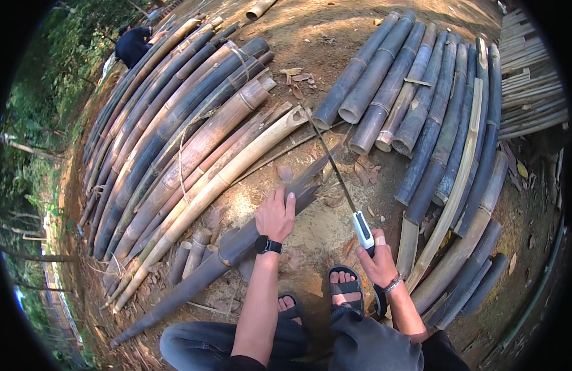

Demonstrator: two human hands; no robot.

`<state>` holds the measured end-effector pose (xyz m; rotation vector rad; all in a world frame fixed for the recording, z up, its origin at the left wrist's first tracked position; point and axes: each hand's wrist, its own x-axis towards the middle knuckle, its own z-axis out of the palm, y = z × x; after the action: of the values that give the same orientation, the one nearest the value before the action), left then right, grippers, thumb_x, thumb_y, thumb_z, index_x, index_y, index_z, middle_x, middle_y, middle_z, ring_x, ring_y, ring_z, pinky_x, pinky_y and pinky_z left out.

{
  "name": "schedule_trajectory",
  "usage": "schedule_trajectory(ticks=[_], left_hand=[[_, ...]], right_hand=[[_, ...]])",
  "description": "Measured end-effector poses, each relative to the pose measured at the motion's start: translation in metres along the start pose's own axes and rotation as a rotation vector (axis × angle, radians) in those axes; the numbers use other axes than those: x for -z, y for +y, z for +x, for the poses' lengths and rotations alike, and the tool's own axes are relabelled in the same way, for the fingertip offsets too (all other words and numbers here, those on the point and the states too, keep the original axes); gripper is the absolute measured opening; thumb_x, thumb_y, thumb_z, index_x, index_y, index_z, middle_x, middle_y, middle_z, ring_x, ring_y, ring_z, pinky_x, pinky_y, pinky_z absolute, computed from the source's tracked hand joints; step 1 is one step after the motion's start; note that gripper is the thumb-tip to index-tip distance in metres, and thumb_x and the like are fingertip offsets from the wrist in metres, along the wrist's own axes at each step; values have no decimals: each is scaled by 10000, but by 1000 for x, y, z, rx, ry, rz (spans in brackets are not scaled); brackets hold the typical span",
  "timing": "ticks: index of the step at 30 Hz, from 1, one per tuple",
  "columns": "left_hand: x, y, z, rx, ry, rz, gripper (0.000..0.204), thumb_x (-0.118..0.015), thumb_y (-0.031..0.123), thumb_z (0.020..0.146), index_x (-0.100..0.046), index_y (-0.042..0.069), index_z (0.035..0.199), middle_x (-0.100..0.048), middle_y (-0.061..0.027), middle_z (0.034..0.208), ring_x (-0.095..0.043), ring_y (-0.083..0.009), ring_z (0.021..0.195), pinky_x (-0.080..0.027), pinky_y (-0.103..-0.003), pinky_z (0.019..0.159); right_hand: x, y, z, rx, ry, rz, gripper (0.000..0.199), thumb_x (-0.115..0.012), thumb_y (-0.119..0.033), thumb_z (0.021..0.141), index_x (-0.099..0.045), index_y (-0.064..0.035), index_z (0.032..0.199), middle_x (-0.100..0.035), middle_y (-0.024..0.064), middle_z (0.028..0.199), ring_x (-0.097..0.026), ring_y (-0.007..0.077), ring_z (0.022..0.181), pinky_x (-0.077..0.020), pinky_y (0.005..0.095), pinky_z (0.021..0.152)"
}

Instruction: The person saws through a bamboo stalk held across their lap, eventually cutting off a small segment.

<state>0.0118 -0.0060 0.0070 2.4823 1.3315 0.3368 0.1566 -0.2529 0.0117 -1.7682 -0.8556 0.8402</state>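
My left hand (275, 215) presses down on a dark bamboo pole (193, 278), its fingers over the far side and the thumb raised. The pole slants from the lower left to the middle, and its upper end (305, 188) is split and jagged. In my right hand (377, 263) is a handsaw (363, 230) with a white and dark handle. Its long thin blade (335, 170) points up and away, past the split end. Whether the blade touches any bamboo I cannot tell.
Many bamboo poles (168, 148) lie piled on the left, some tied with strips. Shorter dark lengths (416, 99) lie in a row on the right beside a slatted bamboo structure (530, 74). Dry leaves dot the dirt. A person (133, 46) bends over at the far left.
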Motion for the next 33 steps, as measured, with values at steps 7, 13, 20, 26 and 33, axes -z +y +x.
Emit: schedule_trajectory(ticks=[7, 13, 20, 26, 33], left_hand=[[-12, 13, -3, 132, 208, 135, 324, -493, 325, 961, -665, 66, 1054, -689, -170, 994, -650, -365, 931, -462, -472, 858], [-16, 14, 1, 201, 213, 72, 307, -504, 318, 946, -678, 64, 943, -694, -161, 913, -662, -358, 885, -459, -479, 853], [-13, 13, 1, 177, 221, 84, 301, -523, 314, 932, -676, 57, 898, -696, -175, 864, -677, -366, 843, -490, -474, 832], [-14, 12, 3, 164, 214, 78, 308, -525, 303, 928, -687, 45, 883, -698, -184, 840, -681, -374, 799, -504, -475, 816], [-10, 10, 6, 180, 182, 62, 311, -519, 297, 927, -699, 46, 887, -708, -199, 856, -689, -376, 804, -509, -473, 825]], right_hand=[[-45, -7, 15, 17, -197, -157, 425, -659, -282, 947, -447, -34, 1219, -666, 239, 828, -683, 448, 815, -521, 485, 685], [-47, -11, 24, 11, -235, -185, 412, -637, -286, 961, -425, -29, 1204, -658, 233, 756, -675, 467, 754, -517, 499, 654], [-48, -18, 21, -31, -246, -274, 406, -619, -291, 969, -403, -14, 1172, -633, 289, 726, -649, 508, 744, -495, 545, 641], [-51, -30, 27, -67, -274, -334, 422, -616, -294, 969, -387, 0, 1165, -633, 305, 728, -645, 519, 751, -492, 556, 642], [-57, -39, 34, -51, -238, -374, 420, -616, -291, 970, -383, 17, 1135, -625, 316, 704, -644, 527, 746, -501, 556, 646]])
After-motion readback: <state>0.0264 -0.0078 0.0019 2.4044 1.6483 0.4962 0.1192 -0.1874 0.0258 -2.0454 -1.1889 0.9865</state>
